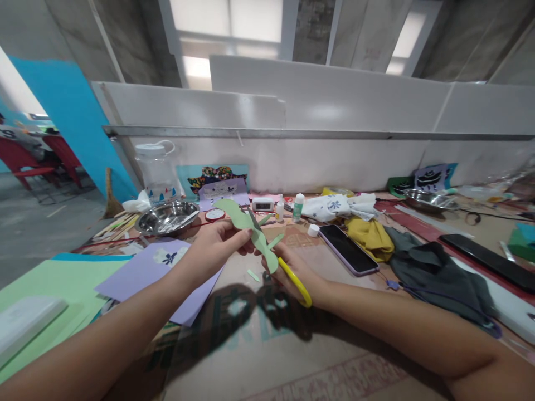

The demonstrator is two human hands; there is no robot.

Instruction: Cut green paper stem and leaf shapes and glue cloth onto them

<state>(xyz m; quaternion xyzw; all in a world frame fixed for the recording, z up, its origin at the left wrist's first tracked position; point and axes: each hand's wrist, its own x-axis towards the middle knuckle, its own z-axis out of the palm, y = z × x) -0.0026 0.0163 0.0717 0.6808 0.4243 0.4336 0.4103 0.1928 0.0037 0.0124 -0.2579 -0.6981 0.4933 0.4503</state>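
Foreground: brown printed sheet over the tabletop (234, 373), shadows of both hands on it. Near left, white block (31, 323) sits on green sheets (45, 278); purple sheets (150, 278) overlap those on the right. Right-hand grip (304, 270) is wrapped around yellow-handled scissors (296, 280), blades partly hidden by the paper. Left-hand grip (225, 238) pinches a wavy green paper cutout (240, 217), thumb on its face; cutout is held up off the surface, between the hands, narrow strips sticking out on its right (can't tell if the blades are biting). Small green scrap (253, 275) lies below the hands. Right of them: phone (349, 249) face up, white cap (313, 230) just beside its far left corner, mustard cloth (370, 238) next to it, dark grey cloth (434, 273) further right. Beyond the hands: metal bowl (179, 211) on the left, then a small white bottle (280, 210) and green-white glue stick (298, 209) standing upright, digital timer (263, 204) behind. Clear jug (156, 172) stands back left, against a white partition (326, 161).
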